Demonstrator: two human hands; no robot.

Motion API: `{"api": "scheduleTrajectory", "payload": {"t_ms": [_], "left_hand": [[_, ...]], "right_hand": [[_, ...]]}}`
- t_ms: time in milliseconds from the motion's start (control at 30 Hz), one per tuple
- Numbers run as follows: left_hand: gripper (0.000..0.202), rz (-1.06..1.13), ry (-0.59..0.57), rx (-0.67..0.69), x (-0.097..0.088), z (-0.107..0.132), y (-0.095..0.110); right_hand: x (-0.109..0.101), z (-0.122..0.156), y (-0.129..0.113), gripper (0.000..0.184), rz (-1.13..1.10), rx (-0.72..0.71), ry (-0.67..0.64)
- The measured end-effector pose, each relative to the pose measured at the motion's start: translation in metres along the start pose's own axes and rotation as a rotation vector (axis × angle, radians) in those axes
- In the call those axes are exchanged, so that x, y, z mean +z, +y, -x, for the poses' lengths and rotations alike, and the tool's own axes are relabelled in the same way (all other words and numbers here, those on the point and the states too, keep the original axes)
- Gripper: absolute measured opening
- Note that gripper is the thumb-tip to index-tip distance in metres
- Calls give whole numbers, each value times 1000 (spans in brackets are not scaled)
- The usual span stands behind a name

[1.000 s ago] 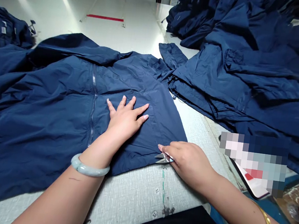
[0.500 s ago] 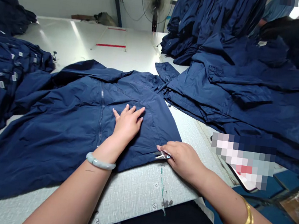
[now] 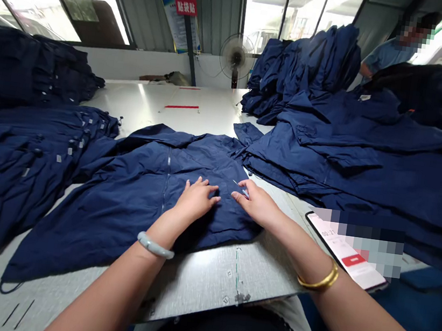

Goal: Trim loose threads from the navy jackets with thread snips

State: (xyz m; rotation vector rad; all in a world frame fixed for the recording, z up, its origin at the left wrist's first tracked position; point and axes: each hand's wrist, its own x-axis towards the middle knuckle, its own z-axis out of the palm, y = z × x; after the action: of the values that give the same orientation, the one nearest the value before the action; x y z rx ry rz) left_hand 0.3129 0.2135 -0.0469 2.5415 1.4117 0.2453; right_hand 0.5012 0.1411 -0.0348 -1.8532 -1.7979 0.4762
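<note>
A navy jacket (image 3: 128,186) with a zip (image 3: 167,180) lies spread on the table in front of me. My left hand (image 3: 197,200) rests on it just right of the zip, fingers spread and holding nothing. Over the jacket's right part is my right hand (image 3: 259,203), closed around small scissors (image 3: 245,192). Only a thin tip and a bit of the scissors show between thumb and fingers; the rest is hidden in the palm.
Navy garments are piled at the left (image 3: 24,145), at the right (image 3: 349,150) and in a tall back stack (image 3: 302,73). A phone (image 3: 349,258) lies by the right table edge. A fan (image 3: 237,59) stands behind the table; a person (image 3: 390,55) is at the back right.
My head view has tilted up, showing windows and red signs. My right hand, with the scissors, has moved from the jacket's near edge up over its right part, closer to my left hand.
</note>
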Motion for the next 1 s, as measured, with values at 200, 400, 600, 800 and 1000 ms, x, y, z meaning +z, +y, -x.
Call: {"api": "scheduleTrajectory", "payload": {"t_ms": [200,400,600,800,1000], "left_hand": [[41,150,88,73,-13,70,34],[28,666,141,-34,3,117,54],[22,808,214,-137,0,109,49],[50,850,166,-178,-3,111,52],[69,1509,88,-207,-9,84,46]], "right_hand": [[18,-24,3,28,130,58,-96],[8,5,-5,35,159,-62,-185],[9,50,7,36,199,-222,-253],[8,32,-15,12,133,-148,-42],[-22,4,-70,7,-53,-204,155]]}}
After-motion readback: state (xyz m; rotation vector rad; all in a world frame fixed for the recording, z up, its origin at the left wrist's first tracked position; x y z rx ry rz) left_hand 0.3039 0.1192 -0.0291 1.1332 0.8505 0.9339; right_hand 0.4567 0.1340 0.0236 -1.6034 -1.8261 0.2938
